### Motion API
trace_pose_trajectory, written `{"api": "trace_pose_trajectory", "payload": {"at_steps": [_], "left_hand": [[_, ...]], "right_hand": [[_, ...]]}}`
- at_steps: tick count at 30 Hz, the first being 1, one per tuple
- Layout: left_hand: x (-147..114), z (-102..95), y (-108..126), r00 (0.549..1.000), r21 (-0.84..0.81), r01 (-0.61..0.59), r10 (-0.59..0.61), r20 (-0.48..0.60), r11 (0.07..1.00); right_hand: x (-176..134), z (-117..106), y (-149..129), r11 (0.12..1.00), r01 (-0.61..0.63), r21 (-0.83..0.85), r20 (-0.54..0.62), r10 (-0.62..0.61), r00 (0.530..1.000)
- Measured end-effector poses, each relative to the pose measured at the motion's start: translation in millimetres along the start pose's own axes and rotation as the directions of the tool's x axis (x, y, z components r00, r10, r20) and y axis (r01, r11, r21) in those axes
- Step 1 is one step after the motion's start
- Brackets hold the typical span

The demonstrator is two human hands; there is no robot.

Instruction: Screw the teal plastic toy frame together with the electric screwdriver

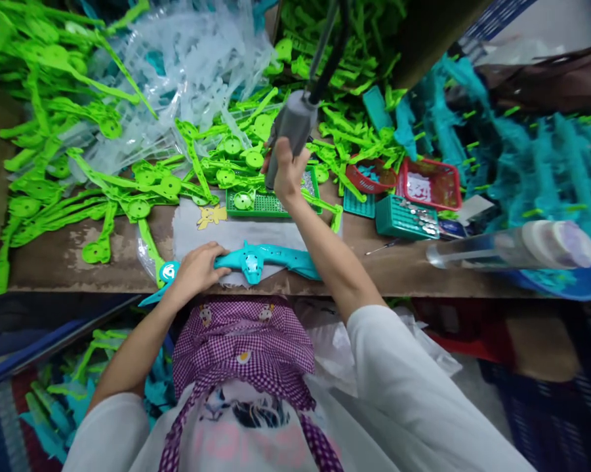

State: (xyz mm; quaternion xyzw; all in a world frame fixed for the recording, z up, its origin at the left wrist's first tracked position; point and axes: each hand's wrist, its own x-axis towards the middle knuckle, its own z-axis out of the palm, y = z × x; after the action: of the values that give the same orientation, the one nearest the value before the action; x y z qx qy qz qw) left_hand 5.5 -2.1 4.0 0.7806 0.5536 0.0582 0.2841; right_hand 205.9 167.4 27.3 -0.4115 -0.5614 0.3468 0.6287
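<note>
My left hand [197, 270] is closed over the left half of a long teal plastic toy part [253, 262], which looks like a bow. It lies across a pale cloth [256, 229] at the bench's front edge, with a round white emblem near its left end. My right hand [290, 172] grips a grey electric screwdriver [296, 121] with a cable running up from it. The screwdriver slants down, its lower end above a green tray [275, 206] of small metal pieces, apparently screws. Whether the tip touches them is hidden.
Bright green plastic parts [167, 187] and clear bagged pieces [191, 59] pile up behind. Right of the tray are red baskets [433, 196], a teal box [406, 219], a thin tool [381, 248], and a clear cylinder [492, 249]. Teal parts [541, 170] heap at far right.
</note>
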Motion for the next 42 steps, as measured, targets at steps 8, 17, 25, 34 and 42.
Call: {"api": "trace_pose_trajectory", "payload": {"at_steps": [8, 17, 25, 34, 42], "left_hand": [[4, -0.3, -6, 0.999, -0.029, -0.041, 0.042, 0.021, 0.999], [4, 0.3, -5, 0.999, -0.036, -0.035, 0.036, 0.028, 0.999], [5, -0.9, -4, 0.999, -0.031, -0.02, 0.021, 0.035, 0.999], [4, 1.2, -6, 1.0, -0.04, -0.03, 0.03, 0.001, 0.999], [4, 0.9, -6, 1.0, -0.038, -0.026, 0.026, -0.007, 0.999]], "right_hand": [[6, 6, 17, 0.999, -0.04, -0.012, -0.031, 0.04, 0.999], [2, 0, 8, 0.993, -0.117, -0.035, 0.088, 0.12, 0.989], [0, -2, 5, 0.991, -0.135, -0.012, 0.105, 0.136, 0.985], [0, -1, -5, 0.985, -0.168, 0.027, 0.11, 0.165, 0.98], [-23, -20, -66, 0.983, -0.049, 0.175, -0.155, 0.077, 0.985]]}}
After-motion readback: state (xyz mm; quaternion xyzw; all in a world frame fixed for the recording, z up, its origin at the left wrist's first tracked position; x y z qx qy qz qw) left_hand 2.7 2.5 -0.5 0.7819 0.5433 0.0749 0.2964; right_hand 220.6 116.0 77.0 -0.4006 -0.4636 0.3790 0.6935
